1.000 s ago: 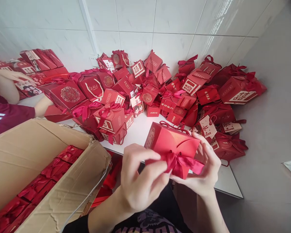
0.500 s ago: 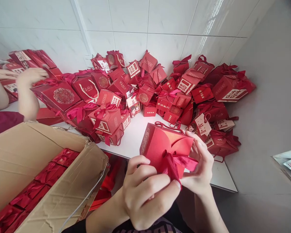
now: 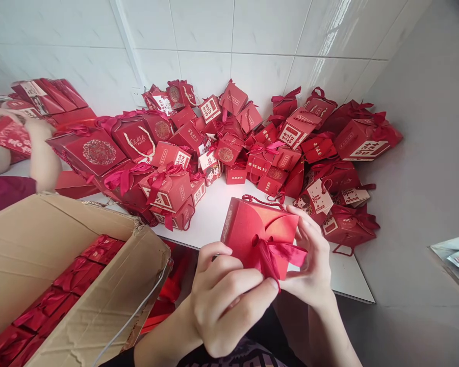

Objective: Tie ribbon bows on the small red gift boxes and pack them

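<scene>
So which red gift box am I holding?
The ribbon-tied box at front centre, between your left hand and right hand; the other boxes lie piled on the table.

Both hands, left hand [image 3: 224,300] and right hand [image 3: 309,260], pinch the ribbon bow [image 3: 273,255] on a red gift box [image 3: 258,232].

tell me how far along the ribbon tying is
Done: a heap of red paper boxes, many bowed, on the white table. In hand: left hand pinches the red satin ribbon on a red paper gift box the right hand holds. Remaining, probably: red ribboned pieces in the brown cardboard carton.
</scene>
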Demonstrator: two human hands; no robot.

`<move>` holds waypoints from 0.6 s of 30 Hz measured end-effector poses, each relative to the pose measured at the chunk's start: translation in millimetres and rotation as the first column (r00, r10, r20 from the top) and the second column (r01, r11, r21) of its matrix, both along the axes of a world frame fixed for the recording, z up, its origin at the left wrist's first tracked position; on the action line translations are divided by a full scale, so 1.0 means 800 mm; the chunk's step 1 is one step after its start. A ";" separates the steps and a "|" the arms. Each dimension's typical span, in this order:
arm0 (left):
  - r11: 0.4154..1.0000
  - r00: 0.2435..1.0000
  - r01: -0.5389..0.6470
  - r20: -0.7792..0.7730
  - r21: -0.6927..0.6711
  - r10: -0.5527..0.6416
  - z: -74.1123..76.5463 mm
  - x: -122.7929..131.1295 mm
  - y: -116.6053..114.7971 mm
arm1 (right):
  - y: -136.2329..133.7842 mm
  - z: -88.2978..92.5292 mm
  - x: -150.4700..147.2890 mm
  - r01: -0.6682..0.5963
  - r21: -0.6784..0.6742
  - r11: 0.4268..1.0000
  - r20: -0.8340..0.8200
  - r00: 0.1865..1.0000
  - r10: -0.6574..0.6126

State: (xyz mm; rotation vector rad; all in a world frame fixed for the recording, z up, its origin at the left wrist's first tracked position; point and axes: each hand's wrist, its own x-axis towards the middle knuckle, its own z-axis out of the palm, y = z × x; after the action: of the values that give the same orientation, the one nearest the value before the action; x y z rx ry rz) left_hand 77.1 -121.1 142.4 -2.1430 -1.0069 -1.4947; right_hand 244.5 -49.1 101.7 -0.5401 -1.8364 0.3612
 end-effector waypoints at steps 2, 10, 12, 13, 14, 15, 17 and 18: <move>1.000 1.000 0.012 -0.006 0.007 -0.012 -0.001 0.000 0.001 | 0.000 0.000 0.000 -0.002 0.000 1.000 0.003 1.000 0.002; 1.000 1.000 0.008 0.015 -0.016 -0.007 -0.003 -0.004 0.006 | 0.001 0.000 -0.001 0.033 0.007 0.999 0.024 0.999 -0.034; 0.997 0.989 -0.044 0.139 -0.068 0.053 -0.005 -0.009 0.013 | 0.003 0.000 0.000 0.029 0.024 0.999 0.045 0.999 -0.030; 0.986 0.970 -0.084 0.213 -0.147 0.115 -0.006 -0.013 0.018 | 0.003 0.000 0.001 0.016 0.032 0.999 0.065 0.998 -0.018; 0.956 0.944 -0.116 0.269 -0.269 0.190 -0.007 -0.017 0.023 | 0.004 -0.001 0.002 -0.003 0.036 0.999 0.093 0.996 -0.001; 0.901 0.919 -0.126 0.294 -0.415 0.264 -0.009 -0.023 0.029 | 0.006 -0.002 0.003 -0.024 0.033 0.999 0.123 0.992 0.020; 0.728 0.893 -0.092 0.268 -0.679 0.363 -0.016 -0.037 0.038 | 0.011 -0.008 0.005 -0.044 -0.010 0.999 0.141 0.989 0.045; 0.638 0.884 -0.071 0.247 -0.767 0.396 -0.022 -0.045 0.042 | 0.014 -0.012 0.006 -0.034 -0.060 0.998 0.116 0.992 0.040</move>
State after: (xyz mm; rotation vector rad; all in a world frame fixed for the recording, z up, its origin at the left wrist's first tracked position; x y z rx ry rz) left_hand 41.1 -87.6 124.7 -2.0356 -2.3078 -1.5737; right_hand 249.6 -37.6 92.4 -0.5783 -1.9556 0.4168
